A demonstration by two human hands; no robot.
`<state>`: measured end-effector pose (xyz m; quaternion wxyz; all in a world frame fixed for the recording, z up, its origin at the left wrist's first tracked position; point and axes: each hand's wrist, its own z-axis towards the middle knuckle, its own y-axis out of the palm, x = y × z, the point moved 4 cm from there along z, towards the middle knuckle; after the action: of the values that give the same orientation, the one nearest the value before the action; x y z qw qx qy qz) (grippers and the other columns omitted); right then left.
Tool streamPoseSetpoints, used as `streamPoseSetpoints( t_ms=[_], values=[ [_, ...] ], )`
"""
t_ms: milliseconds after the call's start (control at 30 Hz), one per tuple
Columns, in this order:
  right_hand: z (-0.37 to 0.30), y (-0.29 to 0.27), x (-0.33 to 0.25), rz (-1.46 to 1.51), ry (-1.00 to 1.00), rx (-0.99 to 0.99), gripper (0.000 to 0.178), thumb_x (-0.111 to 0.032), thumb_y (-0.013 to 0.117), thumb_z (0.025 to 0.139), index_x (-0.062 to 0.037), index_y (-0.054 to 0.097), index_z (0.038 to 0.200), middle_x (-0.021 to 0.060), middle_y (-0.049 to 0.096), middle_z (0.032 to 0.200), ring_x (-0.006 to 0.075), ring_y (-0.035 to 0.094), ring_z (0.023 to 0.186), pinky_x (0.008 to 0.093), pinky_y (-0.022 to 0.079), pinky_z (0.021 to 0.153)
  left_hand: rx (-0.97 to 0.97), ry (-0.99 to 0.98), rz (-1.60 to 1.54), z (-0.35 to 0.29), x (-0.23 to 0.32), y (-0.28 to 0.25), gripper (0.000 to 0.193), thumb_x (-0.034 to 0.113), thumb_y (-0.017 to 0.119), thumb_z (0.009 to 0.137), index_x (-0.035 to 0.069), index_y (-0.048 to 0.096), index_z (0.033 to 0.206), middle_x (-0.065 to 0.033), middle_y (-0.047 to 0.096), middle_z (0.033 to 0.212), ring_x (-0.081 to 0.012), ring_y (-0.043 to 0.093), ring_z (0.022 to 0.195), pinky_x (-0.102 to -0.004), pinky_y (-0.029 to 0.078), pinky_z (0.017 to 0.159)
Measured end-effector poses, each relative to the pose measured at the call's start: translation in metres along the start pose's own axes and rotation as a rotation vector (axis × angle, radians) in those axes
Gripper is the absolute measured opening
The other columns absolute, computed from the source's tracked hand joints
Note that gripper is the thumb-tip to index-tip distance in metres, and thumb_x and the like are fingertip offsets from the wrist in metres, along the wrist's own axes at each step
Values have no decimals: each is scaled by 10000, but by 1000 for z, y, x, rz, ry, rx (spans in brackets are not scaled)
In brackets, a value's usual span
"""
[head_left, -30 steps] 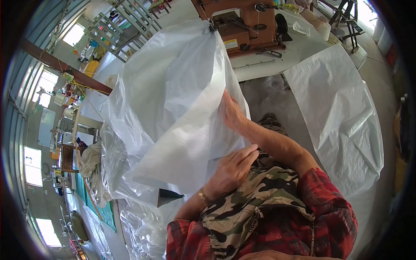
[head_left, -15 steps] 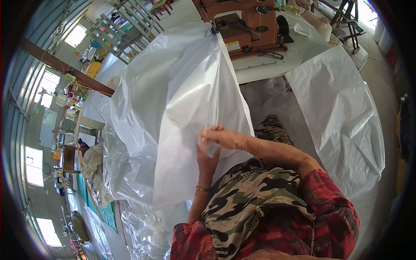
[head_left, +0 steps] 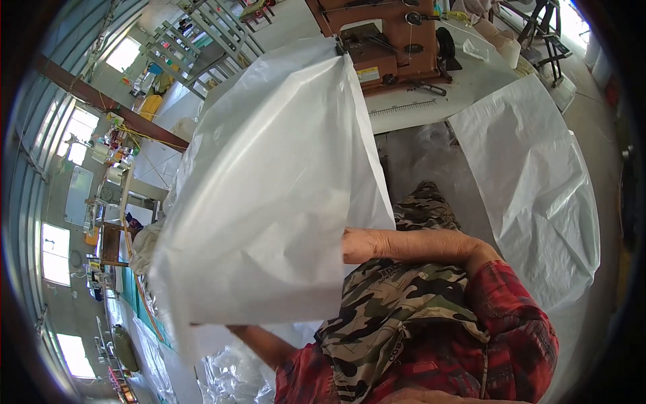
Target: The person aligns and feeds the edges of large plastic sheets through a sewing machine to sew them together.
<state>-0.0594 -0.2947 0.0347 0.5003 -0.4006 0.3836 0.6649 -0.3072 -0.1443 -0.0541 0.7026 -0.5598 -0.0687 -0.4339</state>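
Observation:
A large white plastic sheet (head_left: 269,222) hangs from the sewing machine (head_left: 383,47) down over my lap, its upper corner at the needle area. One layer is spread out to the left, and its left edge is blurred by motion. My right hand (head_left: 358,246) is closed at the right edge of that layer, its fingertips covered by the plastic. Behind the lower left part of the sheet my left hand is almost wholly hidden. Only the left forearm (head_left: 259,342) comes out below the sheet's bottom edge, so its grip does not show.
Another white plastic sheet (head_left: 538,195) drapes off the table's right side. The pale table (head_left: 397,116) carries a printed ruler scale. Crumpled clear plastic (head_left: 239,370) lies low on the left. A grey metal rack (head_left: 195,57) and a brown beam (head_left: 111,104) stand at the far left.
The sheet's front layer has swung out to the left and now covers the clear plastic there. My left hand has moved left and down behind it; my right hand has shifted slightly right and down.

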Motion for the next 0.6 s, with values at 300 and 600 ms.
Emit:
streamPoseSetpoints(
  t_ms=[300,600],
  values=[
    [-7,-19,37,735,137,380,207,-202,621,920,-36,663,1037,79,698,931,171,662,814,312,516,831,-553,-55,442,-117,-176,-11,410,143,650,787,-53,599,1143,-301,618,1143,-388,592,1115,-429,473,958],
    [-34,-55,73,641,291,860,300,-285,627,941,-78,641,725,10,604,679,117,554,615,280,429,584,-1071,58,714,-98,-3,-18,333,191,600,819,-27,625,1070,-249,672,996,-388,662,881,-460,527,795]
  ],
)
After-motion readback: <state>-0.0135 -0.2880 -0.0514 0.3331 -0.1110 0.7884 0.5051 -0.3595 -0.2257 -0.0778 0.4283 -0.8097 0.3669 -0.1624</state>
